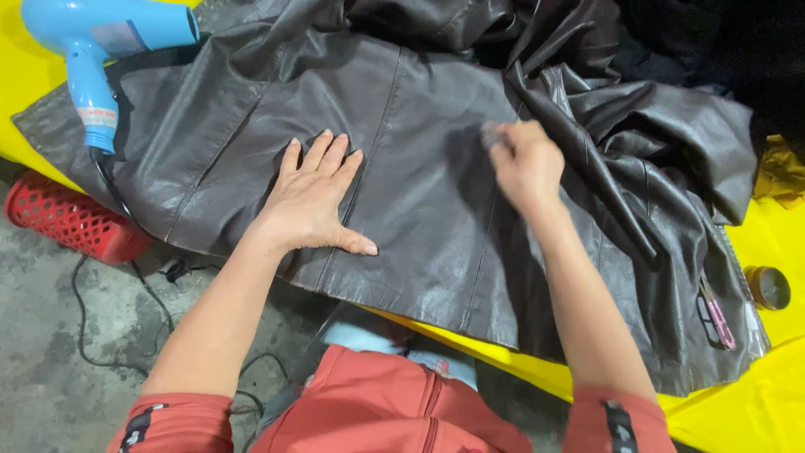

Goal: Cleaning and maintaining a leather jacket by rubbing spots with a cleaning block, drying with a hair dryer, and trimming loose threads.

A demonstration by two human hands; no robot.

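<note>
So from the head cam, a dark brown leather jacket (436, 151) is spread out flat over a yellow table cover (755, 403), with the back panel smoothed toward the near edge and the rest of it bunched up in folds on the far right, probably so only the panel in use is kept flat. The left hand (314, 201) is laid palm down on the leather, fingers fully spread and nothing gripped, which looks like it's there to pin the panel and keep it from sliding or wrinkling. The right hand (524, 164) is closed up in a loose fist just right of the middle seam, pressed to the leather, and something small and pale seems to be pinched at the fingertips, but it's blurred, so what it is can't be told. A blue hair dryer (101, 50) is parked on the jacket's far left corner, its cord trailed down off the edge to the floor, kept within reach but out of the way. A red plastic basket (71, 220) is seen on the concrete floor below that corner. Over on the right, pink-handled scissors (717, 315) are left lying on the jacket's hem, and a small round tin (769, 287) is set just beside it on the yellow cover.
</note>
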